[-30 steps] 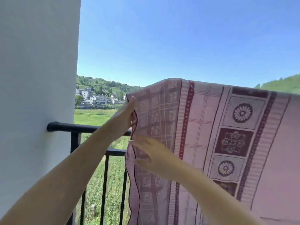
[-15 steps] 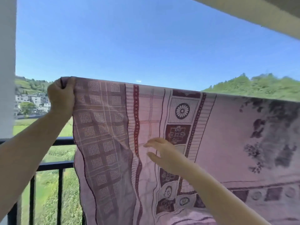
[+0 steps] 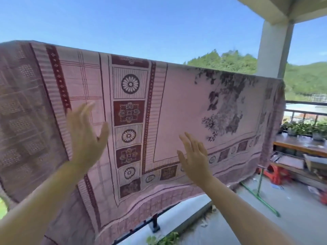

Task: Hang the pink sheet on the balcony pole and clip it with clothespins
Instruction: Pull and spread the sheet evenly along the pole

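The pink sheet, patterned with dark red borders, flower medallions and a grey leaf print, hangs spread wide over a high pole hidden under its top fold. My left hand is raised in front of the sheet's left part, fingers apart, holding nothing. My right hand is up in front of the middle, lower down, fingers spread and empty. Whether either hand touches the cloth I cannot tell. No clothespins are in view.
A white pillar stands at the sheet's right end. Beyond it a wooden shelf holds potted plants, with a red stool below. A green stand leg crosses the floor. The black railing base runs under the sheet.
My left hand has let go of the sheet's top left corner and dropped lower, open. My view has swung right along the sheet, and my right hand has moved right with it.
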Available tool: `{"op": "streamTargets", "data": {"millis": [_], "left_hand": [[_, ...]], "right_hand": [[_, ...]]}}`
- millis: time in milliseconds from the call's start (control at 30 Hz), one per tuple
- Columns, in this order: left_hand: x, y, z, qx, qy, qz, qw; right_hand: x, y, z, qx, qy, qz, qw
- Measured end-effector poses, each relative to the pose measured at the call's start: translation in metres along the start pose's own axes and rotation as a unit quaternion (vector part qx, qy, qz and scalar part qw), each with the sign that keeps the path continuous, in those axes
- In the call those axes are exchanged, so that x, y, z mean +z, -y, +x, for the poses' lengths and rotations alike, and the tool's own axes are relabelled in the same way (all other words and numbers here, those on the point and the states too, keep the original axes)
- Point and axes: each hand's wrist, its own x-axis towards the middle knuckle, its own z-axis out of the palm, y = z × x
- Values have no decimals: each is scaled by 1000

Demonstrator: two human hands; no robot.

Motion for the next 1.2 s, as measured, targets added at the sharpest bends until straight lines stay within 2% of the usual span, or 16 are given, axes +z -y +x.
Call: {"op": "streamTargets", "data": {"millis": [33, 100, 200, 300, 533, 733, 933, 1067, 1200], "left_hand": [[19, -22, -21, 41, 20, 6, 999], [57, -76, -50, 134, 111, -18, 985], [121, -141, -84, 155, 181, -39, 970], [184, -207, -102, 172, 186, -59, 966], [327, -363, -161, 181, 250, -140, 941], [449, -432, -187, 206, 309, -155, 916], [592, -478, -195, 244, 342, -178, 890], [705, -521, -175, 274, 344, -227, 869], [804, -582, -169, 253, 374, -271, 850]], "right_hand": [[-4, -19, -6, 16, -8, -15, 1000], [-19, -60, -18, 41, -8, -44, 998], [-51, -125, -39, 70, -2, -75, 995], [-89, -199, -61, 90, 10, -118, 989], [-158, -365, -105, 161, 43, -241, 956], [-163, -478, -112, 198, 61, -297, 932], [-136, -610, -86, 232, 141, -379, 885], [-134, -701, -47, 267, 143, -405, 863], [-138, -787, -26, 304, 133, -422, 843]]}}
